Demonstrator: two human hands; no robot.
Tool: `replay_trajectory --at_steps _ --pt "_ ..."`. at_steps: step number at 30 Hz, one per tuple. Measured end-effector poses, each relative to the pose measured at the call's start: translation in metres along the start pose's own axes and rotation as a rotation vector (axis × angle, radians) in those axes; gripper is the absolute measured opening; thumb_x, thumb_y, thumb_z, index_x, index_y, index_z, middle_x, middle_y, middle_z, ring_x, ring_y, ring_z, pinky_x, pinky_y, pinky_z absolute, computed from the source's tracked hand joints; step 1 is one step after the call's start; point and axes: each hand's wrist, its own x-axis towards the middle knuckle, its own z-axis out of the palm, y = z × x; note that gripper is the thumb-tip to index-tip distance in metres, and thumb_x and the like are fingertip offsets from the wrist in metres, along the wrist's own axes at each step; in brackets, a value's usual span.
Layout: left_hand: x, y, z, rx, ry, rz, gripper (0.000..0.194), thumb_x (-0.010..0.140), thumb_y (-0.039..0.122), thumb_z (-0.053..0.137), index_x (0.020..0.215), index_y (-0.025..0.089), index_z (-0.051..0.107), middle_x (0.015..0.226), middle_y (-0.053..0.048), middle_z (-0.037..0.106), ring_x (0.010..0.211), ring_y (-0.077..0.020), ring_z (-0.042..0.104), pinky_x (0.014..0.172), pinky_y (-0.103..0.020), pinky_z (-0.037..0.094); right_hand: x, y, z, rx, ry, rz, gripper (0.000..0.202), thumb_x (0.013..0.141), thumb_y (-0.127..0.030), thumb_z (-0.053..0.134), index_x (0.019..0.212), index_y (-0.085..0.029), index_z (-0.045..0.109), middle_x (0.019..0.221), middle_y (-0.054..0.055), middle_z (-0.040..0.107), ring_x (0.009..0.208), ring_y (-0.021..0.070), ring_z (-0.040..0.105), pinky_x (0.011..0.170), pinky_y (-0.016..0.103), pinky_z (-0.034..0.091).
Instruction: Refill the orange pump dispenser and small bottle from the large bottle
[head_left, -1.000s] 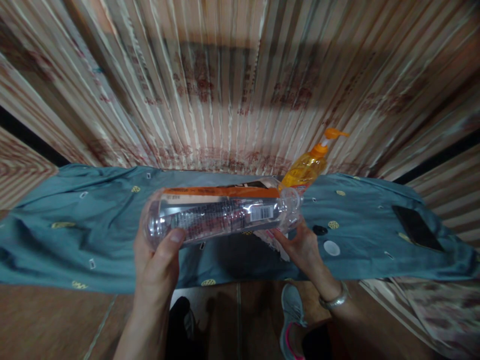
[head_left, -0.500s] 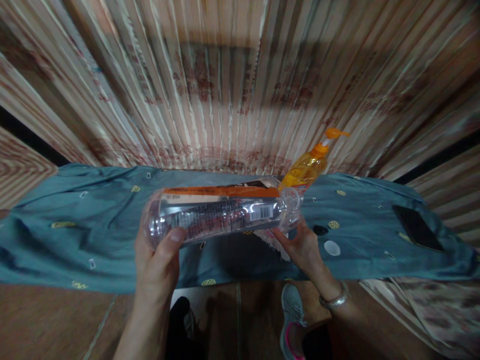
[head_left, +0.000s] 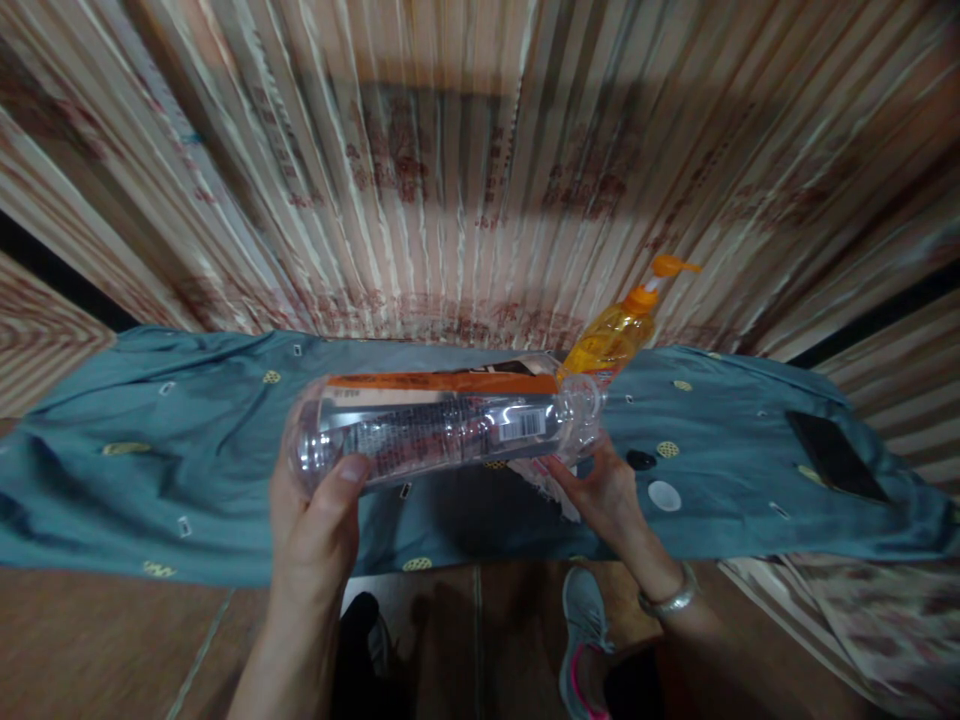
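A large clear plastic bottle [head_left: 442,425] with an orange-edged label and a barcode lies sideways above the cloth-covered table. Around its base end, at the left, my left hand [head_left: 319,515] is closed with the thumb on the near side. My right hand [head_left: 604,490] is closed at the neck end, its fingers partly hidden behind the bottle. Below the neck, beside my right thumb, shows a pale pinkish cloth [head_left: 555,490]; whether that hand also grips it I cannot tell. The bottle's mouth points right and has no cap on it.
A yellow pump bottle [head_left: 611,335] stands behind the bottle's neck. On the teal tablecloth [head_left: 210,440] lie a white round disc [head_left: 664,496], a small black object [head_left: 640,460] and a dark phone [head_left: 836,455] at the right. A pleated curtain [head_left: 450,200] hangs behind the table.
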Motion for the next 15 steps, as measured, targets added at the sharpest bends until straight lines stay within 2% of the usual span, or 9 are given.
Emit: replay_trajectory --at_steps 3,7,11,15 --pt "0.0011 0.001 -0.0002 -0.113 0.015 -0.074 0.076 0.067 0.072 0.106 0.131 0.037 0.086 0.141 -0.01 0.083 0.154 -0.0535 0.068 0.141 -0.076 0.043 0.0 0.0009 -0.0002 0.01 0.001 -0.007 0.093 0.089 -0.11 0.053 0.114 -0.023 0.075 0.092 0.018 0.089 0.083 0.0411 0.088 0.07 0.048 0.067" --pt "0.0024 0.003 0.0005 -0.122 0.03 -0.118 0.079 0.061 0.071 0.109 0.129 0.039 0.086 0.143 -0.009 0.082 0.161 -0.0547 0.062 0.144 -0.076 0.037 -0.0001 0.0009 0.0002 0.008 0.004 0.008 0.101 0.084 -0.115 0.05 0.114 -0.022 0.074 0.092 0.018 0.088 0.083 0.0418 0.087 0.071 0.05 0.068" --pt "0.0019 0.0043 0.0033 -0.123 0.047 -0.113 0.081 0.059 0.074 0.109 0.129 0.039 0.086 0.143 -0.009 0.082 0.162 -0.0559 0.06 0.145 -0.079 0.034 0.0 -0.0016 0.0003 0.014 0.005 0.021 0.111 0.081 -0.12 0.043 0.115 -0.02 0.074 0.093 0.02 0.088 0.083 0.0425 0.087 0.071 0.051 0.068" --pt "0.0003 0.0016 0.0037 -0.084 0.048 -0.079 0.081 0.064 0.077 0.105 0.133 0.039 0.085 0.146 -0.009 0.081 0.162 -0.0557 0.06 0.144 -0.078 0.036 0.0003 -0.0032 -0.0004 0.032 -0.008 0.005 0.105 0.085 -0.116 0.047 0.117 -0.021 0.075 0.095 0.02 0.089 0.083 0.0412 0.087 0.07 0.049 0.067"
